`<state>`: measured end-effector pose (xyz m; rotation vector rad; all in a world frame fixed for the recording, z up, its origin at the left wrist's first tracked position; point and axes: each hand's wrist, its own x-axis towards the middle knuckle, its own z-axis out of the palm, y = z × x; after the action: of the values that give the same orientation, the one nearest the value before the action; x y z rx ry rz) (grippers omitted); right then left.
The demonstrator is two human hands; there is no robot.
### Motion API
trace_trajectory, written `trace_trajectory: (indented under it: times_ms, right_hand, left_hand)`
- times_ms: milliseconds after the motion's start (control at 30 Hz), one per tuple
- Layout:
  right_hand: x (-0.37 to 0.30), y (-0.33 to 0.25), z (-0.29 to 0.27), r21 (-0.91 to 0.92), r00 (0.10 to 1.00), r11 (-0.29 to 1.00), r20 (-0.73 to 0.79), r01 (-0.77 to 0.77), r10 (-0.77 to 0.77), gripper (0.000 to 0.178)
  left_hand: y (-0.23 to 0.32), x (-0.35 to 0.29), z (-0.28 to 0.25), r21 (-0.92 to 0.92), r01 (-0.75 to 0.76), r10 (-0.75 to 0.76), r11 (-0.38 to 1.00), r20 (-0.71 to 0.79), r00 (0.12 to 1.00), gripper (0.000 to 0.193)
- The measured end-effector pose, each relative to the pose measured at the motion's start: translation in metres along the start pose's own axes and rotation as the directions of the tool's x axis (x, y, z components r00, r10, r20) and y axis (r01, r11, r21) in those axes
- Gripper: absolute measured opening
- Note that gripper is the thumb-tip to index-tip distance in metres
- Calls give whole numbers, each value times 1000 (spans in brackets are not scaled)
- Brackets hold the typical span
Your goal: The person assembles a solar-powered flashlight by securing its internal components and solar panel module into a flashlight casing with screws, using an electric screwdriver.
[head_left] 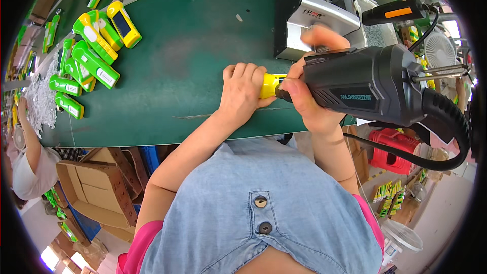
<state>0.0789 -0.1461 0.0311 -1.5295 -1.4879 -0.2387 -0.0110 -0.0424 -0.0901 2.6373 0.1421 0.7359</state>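
My left hand (242,89) is closed around a yellow flashlight-like body (268,85) near the front edge of the green bench. Most of that body is hidden by my fingers. My right hand (314,99) is wrapped round a black electric screwdriver (360,86), with the thumb by its front end and one finger blurred above. The screwdriver's tip points left and meets the right end of the yellow body; the exact contact is hidden. Just beyond my right hand stands a black and silver screw feeder (319,15).
Several green and yellow flashlights (94,40) lie in a heap on the left of the bench (182,35). A second black tool (395,11) hangs at the right. Thick black cable (451,116) curves at the right. Cardboard boxes (96,187) and another person (33,165) are at the lower left.
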Motion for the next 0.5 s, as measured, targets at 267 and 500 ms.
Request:
trace_trajectory:
  times_ms: [267, 500]
  right_hand:
    - [-5, -3, 10, 554, 915, 796, -140, -245, 378, 57]
    - [-8, -2, 8, 429, 948, 879, -132, -207, 288, 29]
  left_hand:
    - [2, 1, -5, -51, 7, -8, 999, -13, 1000, 58]
    - [4, 1, -5, -45, 6, -8, 999, -27, 1000, 58]
